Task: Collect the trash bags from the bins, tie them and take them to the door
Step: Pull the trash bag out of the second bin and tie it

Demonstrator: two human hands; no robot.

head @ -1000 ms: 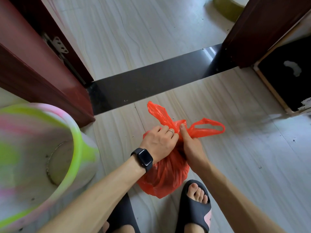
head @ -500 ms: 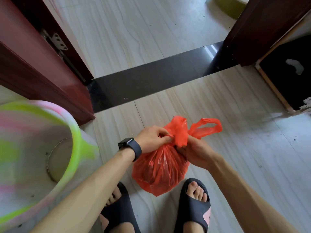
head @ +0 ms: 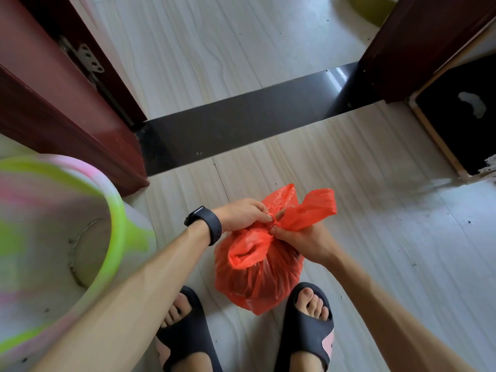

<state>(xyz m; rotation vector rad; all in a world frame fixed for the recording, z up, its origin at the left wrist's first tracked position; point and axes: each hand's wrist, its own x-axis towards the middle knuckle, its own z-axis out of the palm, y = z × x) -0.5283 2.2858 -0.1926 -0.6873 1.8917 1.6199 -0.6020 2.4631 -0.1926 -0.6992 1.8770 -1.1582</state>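
I see a thin, crinkly, shiny red plastic bag, a smooth plastic bin, a shiny wood door frame with a metal hinge, and a dark, glossy floor strip.

There is one red trash bag. Two hands meet at its knot, the left hand and the right hand. One black watch sits just left of the bag. Two slippers flank its lower end, the left slipper and the right slipper. One pink-and-green bin stands left of the bag, one dark threshold strip lies beyond it, and one black box is off to its right.
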